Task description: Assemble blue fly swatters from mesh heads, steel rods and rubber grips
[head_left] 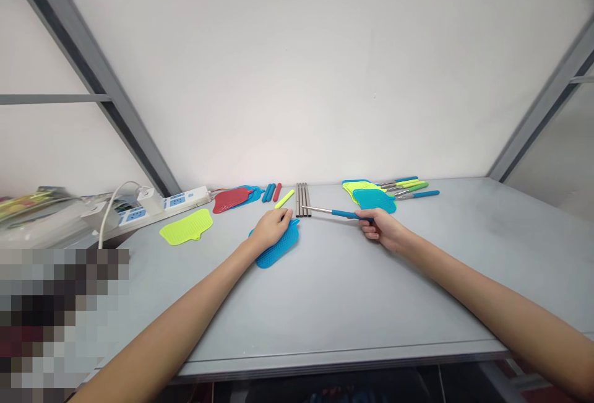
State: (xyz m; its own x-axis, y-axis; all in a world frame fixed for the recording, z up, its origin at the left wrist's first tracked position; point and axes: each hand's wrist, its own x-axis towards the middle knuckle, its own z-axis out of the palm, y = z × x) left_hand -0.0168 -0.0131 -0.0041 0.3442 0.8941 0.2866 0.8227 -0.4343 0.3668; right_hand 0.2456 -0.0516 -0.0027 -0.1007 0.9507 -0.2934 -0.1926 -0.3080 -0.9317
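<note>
Resting on one blue swatter head point(277, 247), left hand point(271, 228); four metal rods point(302, 199) beyond.

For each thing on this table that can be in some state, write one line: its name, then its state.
left hand: resting flat on the blue swatter head
right hand: closed around the blue-handled rod
blue swatter head: lying flat, no handle attached
blue-handled rod: held above the table, metal end pointing left
yellow-green swatter head: lying flat, untouched
power strip: a white plug in it
metal rods: lying side by side
</note>
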